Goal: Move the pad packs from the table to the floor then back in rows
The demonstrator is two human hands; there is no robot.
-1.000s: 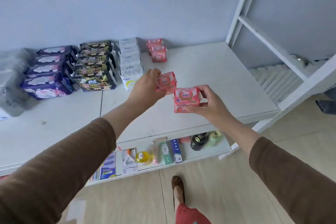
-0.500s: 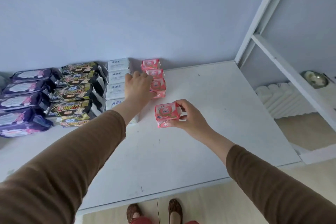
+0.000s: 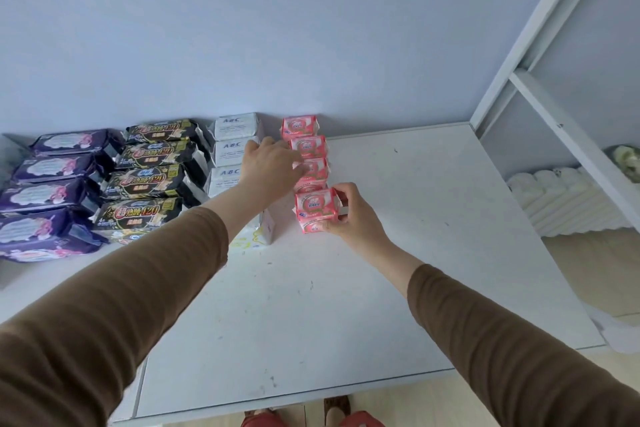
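Right hand point(image 3: 349, 215) grips the nearest pink pad pack point(image 3: 316, 210) at the front of the pink row point(image 3: 306, 158) on the white table point(image 3: 398, 253); left hand point(image 3: 272, 165), fingers curled, rests on a pack farther back; white packs point(image 3: 235, 146), black packs point(image 3: 149, 177) and purple packs point(image 3: 52, 191) stand leftward against the blue wall point(image 3: 277, 28); half a second ago the front pack sat apart from the row.

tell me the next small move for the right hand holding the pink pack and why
Probably set it down and let go. The right hand pinches the nearest pink plastic pad pack at the front end of the pink row, already in line, while the left hand steadies the packs behind it.
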